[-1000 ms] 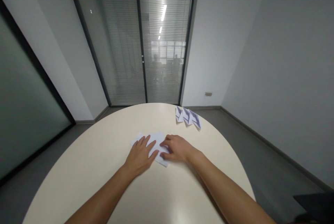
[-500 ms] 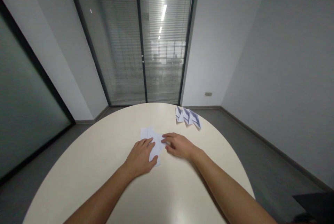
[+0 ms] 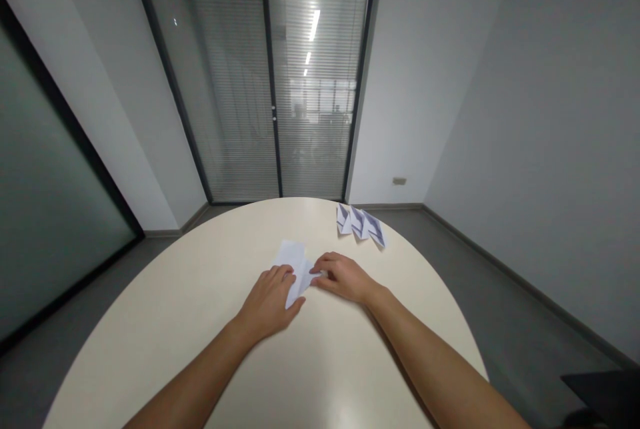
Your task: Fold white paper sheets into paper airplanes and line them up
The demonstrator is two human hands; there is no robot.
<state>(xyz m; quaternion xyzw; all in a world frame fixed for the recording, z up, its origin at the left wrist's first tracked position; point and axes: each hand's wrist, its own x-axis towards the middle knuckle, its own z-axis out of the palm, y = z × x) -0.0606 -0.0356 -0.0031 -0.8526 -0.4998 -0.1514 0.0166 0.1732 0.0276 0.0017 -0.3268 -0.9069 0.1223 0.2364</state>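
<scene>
A white sheet of paper, partly folded, lies on the table between my hands. My left hand rests on its left and near part with the fingers stretched out and the thumb apart, covering some of the sheet. At the sheet's right corner, my right hand pinches the paper between thumb and fingers. Three folded paper pieces stand in a row near the far right edge of the table.
The round cream table curves away on both sides. Beyond it are a glass partition with blinds and a grey wall. A dark object sits at the lower right, off the table.
The paper has turned and shifted under my hands, and its right part now looks folded to a narrower corner. My right thumb has closed toward the fingers on that corner.
</scene>
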